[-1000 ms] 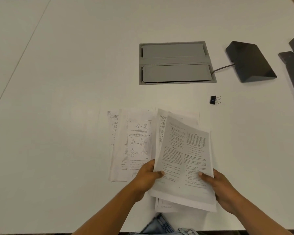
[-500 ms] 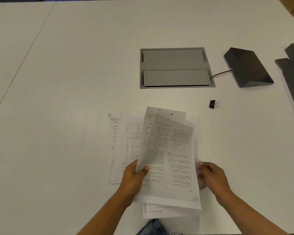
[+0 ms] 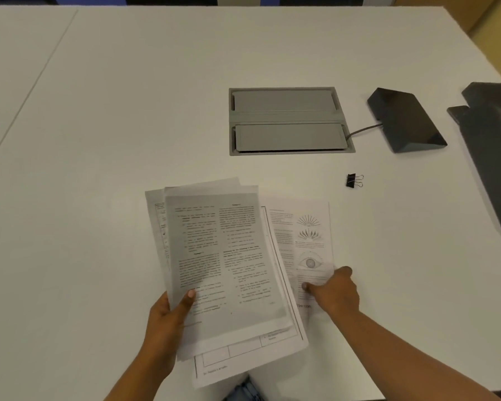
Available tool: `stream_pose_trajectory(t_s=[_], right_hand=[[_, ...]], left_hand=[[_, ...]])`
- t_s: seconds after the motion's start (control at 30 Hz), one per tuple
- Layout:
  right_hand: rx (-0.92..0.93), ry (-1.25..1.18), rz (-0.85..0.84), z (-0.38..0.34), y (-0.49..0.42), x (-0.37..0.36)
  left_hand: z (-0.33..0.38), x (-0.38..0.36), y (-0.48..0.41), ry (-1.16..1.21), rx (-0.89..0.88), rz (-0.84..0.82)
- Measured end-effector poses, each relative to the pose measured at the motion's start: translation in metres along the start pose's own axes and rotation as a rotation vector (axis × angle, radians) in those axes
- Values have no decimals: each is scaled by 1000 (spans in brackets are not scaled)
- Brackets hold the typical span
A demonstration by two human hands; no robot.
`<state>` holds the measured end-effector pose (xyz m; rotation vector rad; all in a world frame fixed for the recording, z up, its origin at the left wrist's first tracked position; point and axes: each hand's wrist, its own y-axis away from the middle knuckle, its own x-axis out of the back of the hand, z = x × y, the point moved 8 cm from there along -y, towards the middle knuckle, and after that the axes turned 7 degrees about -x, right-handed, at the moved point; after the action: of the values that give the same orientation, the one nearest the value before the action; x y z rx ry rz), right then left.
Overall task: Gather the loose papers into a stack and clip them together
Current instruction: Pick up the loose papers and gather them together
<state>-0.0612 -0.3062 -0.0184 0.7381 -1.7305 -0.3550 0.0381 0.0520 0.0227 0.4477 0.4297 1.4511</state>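
Note:
My left hand [image 3: 168,316] grips a loose bundle of printed papers [image 3: 223,264] by its lower left edge, thumb on the top sheet, with the sheets fanned unevenly. To the right, one sheet with sun and eye drawings [image 3: 310,241] lies flat on the white table. My right hand [image 3: 334,290] rests on that sheet's lower right part, fingertips pressing it. A black binder clip [image 3: 354,180] lies on the table up and to the right of the papers, apart from both hands.
A grey recessed cable hatch [image 3: 289,121] sits in the table [image 3: 99,111] beyond the papers. A dark wedge-shaped device [image 3: 405,120] with a cable lies to its right. Another dark object [image 3: 495,157] lies along the right edge.
The bundle in my left hand has shifted left over the sheets that lay there. My right hand has let go of the bundle and moved onto the illustrated sheet, now uncovered.

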Motion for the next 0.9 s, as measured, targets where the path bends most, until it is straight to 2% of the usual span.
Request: stream_pose_trajectory(t_s=[0.17,0.3,0.6,0.9], right_hand=[[-35,69,0,8,-8,8],[12,1,-24,6,-5,8],[-2,-157,-15,25,-5,25],[118,-493,-118,32,-7,67]], left_hand=[[1,18,-2,-7,-4,53],[-1,24,-2,15,10,77],[-4,32,-5,5,4,105],[6,30,-15,-50,-24,115]])
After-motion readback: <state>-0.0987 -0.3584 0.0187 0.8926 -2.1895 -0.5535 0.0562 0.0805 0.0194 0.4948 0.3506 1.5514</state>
